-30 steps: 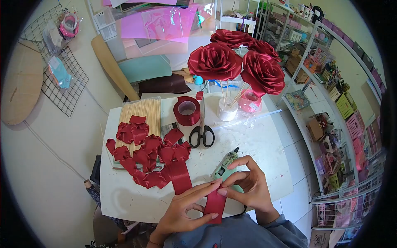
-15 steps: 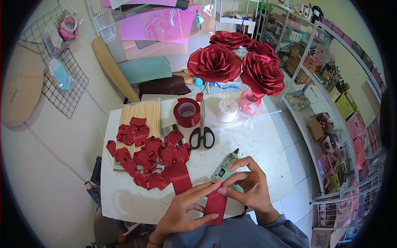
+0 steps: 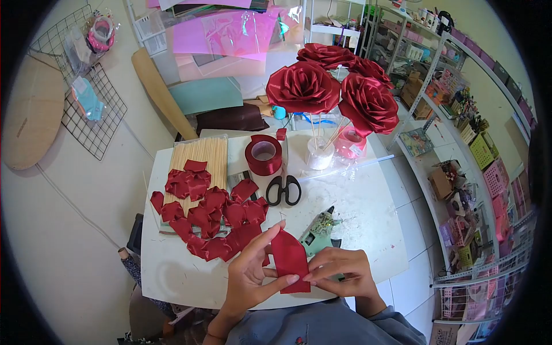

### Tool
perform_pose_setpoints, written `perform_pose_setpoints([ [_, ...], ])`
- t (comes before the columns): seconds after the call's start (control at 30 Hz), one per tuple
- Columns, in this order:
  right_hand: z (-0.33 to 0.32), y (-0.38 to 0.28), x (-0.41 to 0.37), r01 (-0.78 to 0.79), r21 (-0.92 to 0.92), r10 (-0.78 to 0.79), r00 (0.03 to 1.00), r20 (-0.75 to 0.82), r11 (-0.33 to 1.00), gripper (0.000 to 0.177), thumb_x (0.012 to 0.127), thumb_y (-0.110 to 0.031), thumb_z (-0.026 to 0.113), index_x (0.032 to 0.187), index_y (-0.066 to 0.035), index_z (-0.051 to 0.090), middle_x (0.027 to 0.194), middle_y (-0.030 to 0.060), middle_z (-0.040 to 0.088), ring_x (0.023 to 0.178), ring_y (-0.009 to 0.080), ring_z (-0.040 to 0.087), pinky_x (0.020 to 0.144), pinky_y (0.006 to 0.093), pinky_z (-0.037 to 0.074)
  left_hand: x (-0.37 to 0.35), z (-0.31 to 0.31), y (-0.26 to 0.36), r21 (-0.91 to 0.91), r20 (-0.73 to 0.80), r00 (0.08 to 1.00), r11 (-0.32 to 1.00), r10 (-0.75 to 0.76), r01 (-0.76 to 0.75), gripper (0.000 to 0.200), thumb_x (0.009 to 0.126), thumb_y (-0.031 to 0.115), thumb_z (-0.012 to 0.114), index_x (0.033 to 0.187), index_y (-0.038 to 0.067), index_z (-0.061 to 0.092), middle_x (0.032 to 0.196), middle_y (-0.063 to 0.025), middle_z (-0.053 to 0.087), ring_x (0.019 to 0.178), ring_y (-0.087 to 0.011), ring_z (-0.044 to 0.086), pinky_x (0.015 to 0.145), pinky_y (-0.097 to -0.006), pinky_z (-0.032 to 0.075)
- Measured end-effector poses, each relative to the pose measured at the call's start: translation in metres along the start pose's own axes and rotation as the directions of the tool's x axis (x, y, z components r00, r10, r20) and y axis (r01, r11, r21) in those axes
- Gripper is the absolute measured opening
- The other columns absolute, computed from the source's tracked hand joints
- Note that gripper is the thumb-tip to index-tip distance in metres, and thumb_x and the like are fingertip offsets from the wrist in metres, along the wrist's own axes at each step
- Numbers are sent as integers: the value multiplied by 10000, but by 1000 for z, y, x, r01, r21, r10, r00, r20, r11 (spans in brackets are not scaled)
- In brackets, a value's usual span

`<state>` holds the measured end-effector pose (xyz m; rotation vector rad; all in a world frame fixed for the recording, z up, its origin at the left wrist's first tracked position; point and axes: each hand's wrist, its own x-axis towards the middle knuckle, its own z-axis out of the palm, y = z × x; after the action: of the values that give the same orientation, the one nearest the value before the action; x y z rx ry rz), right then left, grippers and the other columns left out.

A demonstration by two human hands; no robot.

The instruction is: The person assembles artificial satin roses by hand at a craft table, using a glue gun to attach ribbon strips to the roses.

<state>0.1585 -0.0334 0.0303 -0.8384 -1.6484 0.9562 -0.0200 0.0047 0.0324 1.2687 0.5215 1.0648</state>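
A piece of dark red satin ribbon point(image 3: 289, 256) is held up between my two hands near the table's front edge. My left hand point(image 3: 253, 273) grips its left side, fingers at the top corner and thumb across the lower part. With thumb and fingertips, my right hand point(image 3: 342, 270) pinches the ribbon's lower right edge. One upper corner of the piece looks folded or slanted. Just beyond my right hand lies a green glue gun point(image 3: 319, 233), partly hidden. Several folded red ribbon petals point(image 3: 201, 215) are heaped to the left, with flat ribbon pieces point(image 3: 244, 236) beside my left hand.
Black-handled scissors point(image 3: 283, 191) and a red ribbon roll point(image 3: 263, 155) lie mid-table. Wooden sticks point(image 3: 198, 155) lie under the petals. Large red ribbon roses point(image 3: 305, 89) stand on sticks in a white holder point(image 3: 319, 155) at the back. Shelves point(image 3: 454, 138) line the right.
The ribbon piece has been raised and turned to show its broad face. My right hand has moved from its top edge down to its lower right edge.
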Motion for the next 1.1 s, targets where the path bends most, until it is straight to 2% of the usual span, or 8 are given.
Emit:
perform_pose_setpoints([
  [0.2, -1, 4, 0, 22, -20, -22, 1000, -11, 1000, 177, 622, 25, 678, 786, -28, 637, 743, 74, 611, 682, 201, 589, 625, 269, 468, 0, 1, -2, -25, 33, 999, 999, -42, 42, 690, 656, -145, 590, 1253, -28, 263, 1297, -179, 249, 1117, -245, 377, 804, -326, 492],
  [0.33, -1, 9, 0, -1, 2, 1, 1000, -9, 1000, 181, 615, 20, 687, 782, -28, 637, 740, 78, 614, 681, 206, 593, 623, 270, 471, -2, 0, -2, 56, 11, 999, 997, -46, 46, 622, 703, -130, 545, 1252, -26, 273, 1286, -168, 274, 1122, -209, 365, 795, -282, 491],
  [0.43, 3, 11, -1, -70, 74, 72, 997, -38, 995, 154, 624, 21, 687, 763, -11, 629, 738, 82, 617, 687, 185, 593, 630, 271, 472, -4, 1, -3, 144, -26, 999, 989, -27, 30, 559, 737, -114, 511, 1245, -31, 292, 1271, -166, 299, 1113, -188, 369, 779, -249, 492],
  [0.5, 6, 11, -1, -149, 229, 162, 986, -38, 962, 122, 644, 26, 681, 743, 7, 613, 738, 82, 615, 696, 149, 589, 643, 266, 474, -5, 2, -3, 187, -40, 999, 982, -7, 14, 526, 752, -106, 495, 1238, -35, 306, 1264, -166, 310, 1103, -180, 379, 770, -234, 492],
  [0.6, 11, 12, -2, -247, 353, 279, 959, -44, 902, 98, 665, 31, 668, 730, 16, 596, 732, 78, 609, 704, 123, 583, 664, 252, 479, -6, 3, -2, 265, -51, 998, 964, 30, -15, 510, 747, -105, 506, 1222, -40, 334, 1251, -168, 331, 1071, -179, 411, 759, -237, 501],
  [0.67, 14, 11, -1, -259, 353, 298, 953, -58, 899, 97, 667, 32, 666, 726, 14, 591, 729, 78, 606, 703, 120, 583, 673, 246, 480, -6, 4, -2, 328, -63, 994, 942, 92, -67, 507, 737, -110, 515, 1211, -42, 349, 1239, -173, 345, 1043, -182, 439, 754, -249, 509],
  [0.83, 15, 9, 2, -309, 315, 346, 936, -69, 897, 95, 673, 32, 662, 725, 13, 585, 727, 79, 601, 700, 114, 584, 685, 232, 483, -4, 6, -2, 319, -58, 992, 944, 108, -84, 516, 728, -115, 522, 1210, -38, 352, 1228, -175, 358, 1035, -191, 449, 756, -263, 513],
  [1.1, 19, 11, 1, -336, 406, 388, 920, -52, 850, 140, 677, 47, 650, 761, 11, 544, 721, 57, 576, 722, 103, 582, 667, 206, 470, -6, 4, 0, 326, -45, 994, 942, 99, -79, 540, 706, -106, 556, 1204, -46, 355, 1217, -192, 365, 1033, -214, 462, 759, -269, 511],
])
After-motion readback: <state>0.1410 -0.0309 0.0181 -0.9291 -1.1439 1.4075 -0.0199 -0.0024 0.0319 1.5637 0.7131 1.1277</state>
